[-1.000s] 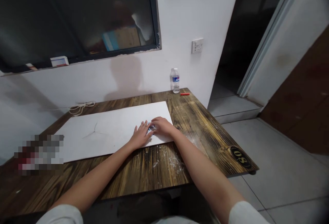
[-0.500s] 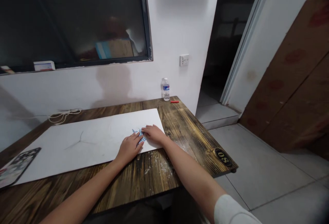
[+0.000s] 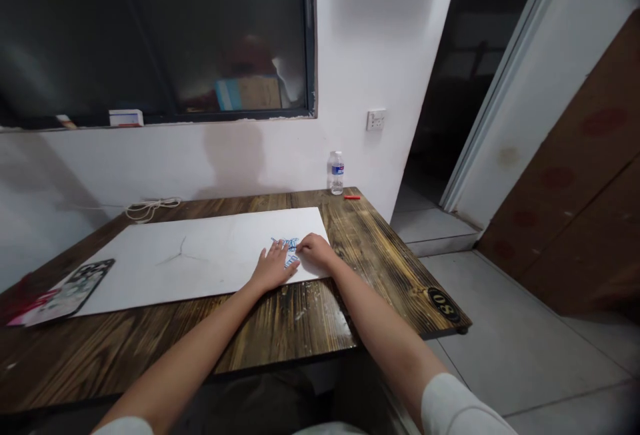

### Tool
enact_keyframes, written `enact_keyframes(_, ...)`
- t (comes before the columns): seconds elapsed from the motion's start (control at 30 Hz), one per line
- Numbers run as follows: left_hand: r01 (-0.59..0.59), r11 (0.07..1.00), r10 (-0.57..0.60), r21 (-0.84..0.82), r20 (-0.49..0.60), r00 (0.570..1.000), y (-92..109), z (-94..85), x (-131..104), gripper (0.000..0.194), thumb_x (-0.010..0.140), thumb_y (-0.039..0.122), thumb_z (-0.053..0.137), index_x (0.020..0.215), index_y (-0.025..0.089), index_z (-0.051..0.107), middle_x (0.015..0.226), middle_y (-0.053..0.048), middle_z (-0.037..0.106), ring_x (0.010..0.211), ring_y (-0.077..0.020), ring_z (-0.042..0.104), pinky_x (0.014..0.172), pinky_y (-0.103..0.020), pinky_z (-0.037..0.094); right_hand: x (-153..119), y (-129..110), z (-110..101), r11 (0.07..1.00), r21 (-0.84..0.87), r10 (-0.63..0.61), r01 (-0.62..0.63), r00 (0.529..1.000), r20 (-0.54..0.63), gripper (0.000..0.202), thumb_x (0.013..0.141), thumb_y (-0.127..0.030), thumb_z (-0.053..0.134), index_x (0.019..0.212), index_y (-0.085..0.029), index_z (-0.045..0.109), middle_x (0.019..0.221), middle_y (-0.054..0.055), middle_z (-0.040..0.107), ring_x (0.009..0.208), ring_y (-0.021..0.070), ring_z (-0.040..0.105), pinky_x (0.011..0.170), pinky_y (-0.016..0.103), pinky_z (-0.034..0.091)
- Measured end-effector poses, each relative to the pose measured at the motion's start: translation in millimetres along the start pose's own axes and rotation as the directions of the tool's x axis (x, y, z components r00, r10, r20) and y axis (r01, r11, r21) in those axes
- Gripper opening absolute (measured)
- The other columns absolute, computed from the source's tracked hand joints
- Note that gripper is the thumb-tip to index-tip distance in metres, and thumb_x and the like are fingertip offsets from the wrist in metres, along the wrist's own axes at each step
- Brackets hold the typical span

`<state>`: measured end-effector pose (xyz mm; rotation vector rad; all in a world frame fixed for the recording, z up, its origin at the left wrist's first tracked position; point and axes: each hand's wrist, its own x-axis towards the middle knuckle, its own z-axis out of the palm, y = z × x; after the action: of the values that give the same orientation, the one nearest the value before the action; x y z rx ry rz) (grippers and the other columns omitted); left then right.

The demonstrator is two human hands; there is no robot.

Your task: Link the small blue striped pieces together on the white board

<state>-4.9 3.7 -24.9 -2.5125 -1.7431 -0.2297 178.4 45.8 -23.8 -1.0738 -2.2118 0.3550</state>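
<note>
A long white board point(image 3: 240, 225) lies on the dark wooden table. Near its right end is a small patch of blue lines in a lattice pattern point(image 3: 291, 260); whether they are drawn or a thin separate piece, I cannot tell. My left hand point(image 3: 273, 266) lies flat with fingers spread over the left part of this patch. Just right of it, my right hand point(image 3: 316, 252) has its fingers curled together, the tips at the patch's right edge. Anything pinched there is hidden or too small to name.
A clear bottle with a blue label point(image 3: 337, 174) stands at the table's back right corner, beside a red pen-like stick point(image 3: 352, 197). White cable point(image 3: 150, 207) lies coiled at the back left. A dark-edged patterned panel point(image 3: 75, 292) overlaps the board's left end.
The view has swung left. My right hand has gone from outstretched fingers over the blue pattern to curled ones at its right edge. More of the blue lines show between the hands.
</note>
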Motion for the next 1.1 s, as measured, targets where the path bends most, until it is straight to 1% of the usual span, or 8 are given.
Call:
enact_keyframes(0.1,-0.022,0.999,0.023,-0.023,0.036,0.999,0,1.4,2,0.068,0.087,0.058,0.030,0.142,0.018,0.028,0.149,-0.013,0.022,0.138,-0.0305,0.015,0.106,-0.054,0.015,-3,-3,-3,0.998,0.062,0.013,-0.014,1.000,0.014,0.027,0.076,-0.012,0.050,0.084,-0.021,0.074,0.090,0.000,0.072,0.090,0.0147,0.058,0.082,0.023,0.040)
enact_keyframes(0.27,-0.042,0.997,0.036,-0.069,-0.083,0.996,3,-5.0,-5,0.062,0.087,0.053,0.037,0.142,0.023,0.029,0.150,-0.011,0.024,0.137,-0.0297,0.018,0.105,-0.052,0.020,-4,-4,-3,1.000,0.001,-0.004,0.004,0.999,-0.041,0.025,0.078,-0.016,0.050,0.087,-0.022,0.073,0.090,0.002,0.072,0.092,0.0166,0.056,0.085,0.026,0.039)
enact_keyframes(0.37,-0.161,0.981,0.152,-0.111,-0.091,0.984,3,-12.1,-9,0.047,0.089,0.046,0.038,0.132,0.029,0.046,0.142,-0.005,0.040,0.132,-0.0263,0.032,0.104,-0.048,0.025,-3,-1,-1,0.998,-0.060,-0.010,0.007,0.998,-0.057,0.033,0.078,-0.010,0.047,0.099,-0.020,0.070,0.103,0.004,0.069,0.100,0.0170,0.054,0.090,0.028,0.037)
enact_keyframes(0.5,-0.252,0.957,0.238,-0.141,-0.110,0.965,-1,-18.9,-9,0.039,0.091,0.042,0.036,0.114,0.026,0.063,0.123,-0.003,0.060,0.120,-0.0215,0.047,0.099,-0.037,0.034,-4,-2,1,0.991,-0.131,0.006,-0.003,1.000,0.019,0.042,0.080,-0.013,0.048,0.119,-0.021,0.059,0.124,0.006,0.059,0.114,0.0192,0.048,0.096,0.034,0.034)
enact_keyframes(0.6,-0.162,0.975,0.144,-0.151,-0.125,0.982,-6,-21.3,-9,0.036,0.090,0.041,0.039,0.105,0.025,0.067,0.110,-0.004,0.066,0.112,-0.0202,0.054,0.094,-0.033,0.039,-5,-4,2,0.991,-0.127,-0.027,0.037,0.996,0.085,0.033,0.083,-0.017,0.046,0.109,-0.023,0.065,0.120,0.004,0.062,0.110,0.0169,0.052,0.095,0.031,0.035)
enact_keyframes(0.77,0.019,0.993,-0.035,-0.117,-0.136,0.990,-19,-23.5,-13,0.035,0.089,0.042,0.039,0.100,0.025,0.068,0.108,-0.006,0.067,0.106,-0.0213,0.057,0.091,-0.033,0.040,-6,-7,-2,0.998,-0.037,-0.039,0.041,0.998,0.048,0.025,0.080,-0.018,0.050,0.089,-0.022,0.073,0.097,0.002,0.071,0.098,0.0161,0.058,0.089,0.026,0.039)
enact_keyframes(0.9,0.033,0.994,-0.045,-0.109,-0.112,0.993,-28,-22.0,-14,0.039,0.090,0.045,0.036,0.109,0.026,0.065,0.122,-0.006,0.060,0.116,-0.0235,0.051,0.096,-0.036,0.037,-7,-11,-5,0.996,0.060,-0.079,0.073,0.991,0.112,0.026,0.077,-0.014,0.051,0.085,-0.022,0.074,0.091,0.001,0.072,0.096,0.0161,0.059,0.088,0.026,0.041)
enact_keyframes(1.1,0.034,0.980,-0.045,-0.194,-0.057,0.997,-36,-17.7,-11,0.047,0.093,0.046,0.027,0.124,0.025,0.055,0.137,-0.005,0.047,0.129,-0.0261,0.037,0.101,-0.044,0.032,-9,-21,1,0.967,0.195,-0.205,0.165,0.956,0.210,0.033,0.078,-0.012,0.048,0.097,-0.025,0.071,0.105,-0.001,0.069,0.111,0.0167,0.054,0.095,0.029,0.040)
